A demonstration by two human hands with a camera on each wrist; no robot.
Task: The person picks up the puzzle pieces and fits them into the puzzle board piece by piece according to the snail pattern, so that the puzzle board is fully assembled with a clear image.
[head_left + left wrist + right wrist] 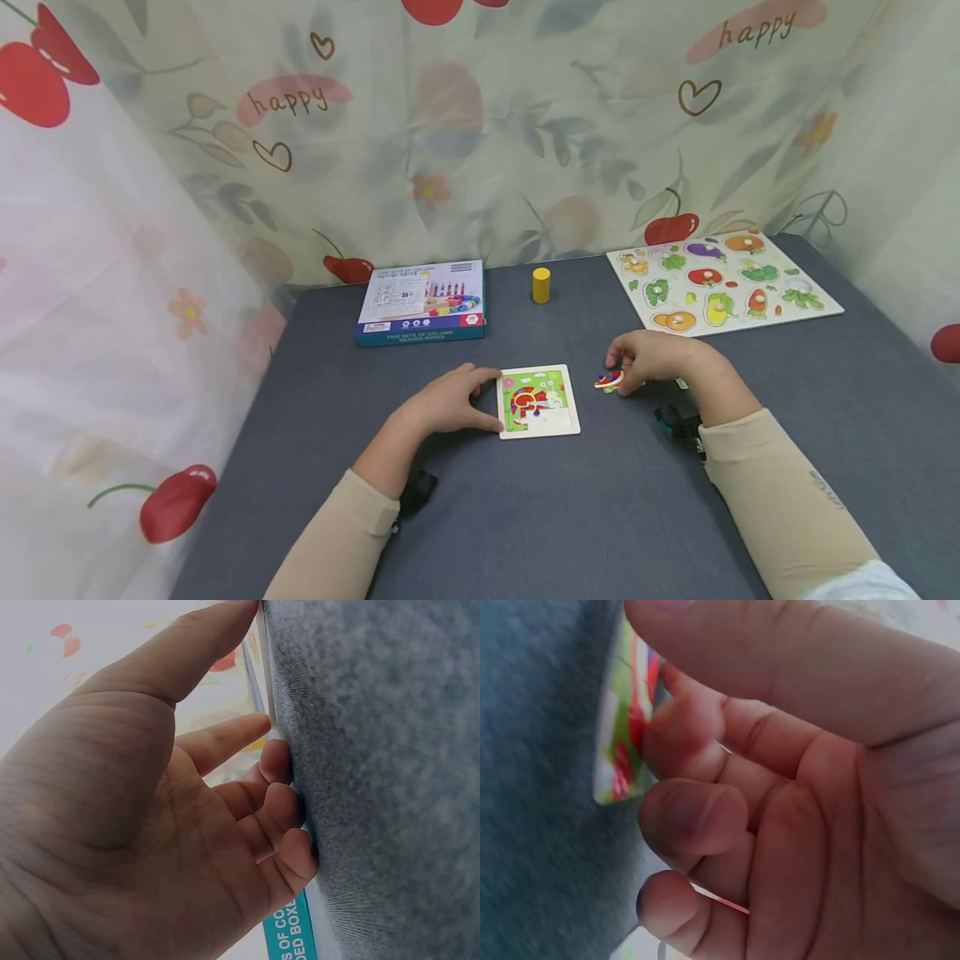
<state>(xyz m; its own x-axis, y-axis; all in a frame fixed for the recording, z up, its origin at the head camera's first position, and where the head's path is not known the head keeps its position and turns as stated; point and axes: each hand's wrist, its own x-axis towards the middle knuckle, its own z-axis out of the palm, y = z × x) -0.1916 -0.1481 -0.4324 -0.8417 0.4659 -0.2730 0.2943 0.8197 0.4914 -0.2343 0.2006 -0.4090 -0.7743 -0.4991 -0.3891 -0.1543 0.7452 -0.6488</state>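
Note:
A small square jigsaw tray (539, 432) with a white rim lies in the middle of the table. Its picture has green and red pieces fitted, while the lower right shows bare white board. My left hand (447, 400) touches the tray's left edge, thumb and index finger spread apart along it; in the left wrist view the left palm (187, 847) shows the other fingers bent against the cloth. Right of the tray, my right hand (660, 358) pinches a colourful puzzle piece (609, 381). The right wrist view shows this piece (622, 727) tilted near the thumb, partly hidden.
A boxed set (420, 302) lies at the back left, with a yellow cylinder (541, 285) standing to its right. A vegetable puzzle board (726, 282) lies at the back right. Something small and white (682, 384) shows by the right wrist. Patterned curtains (480, 142) hang behind the table.

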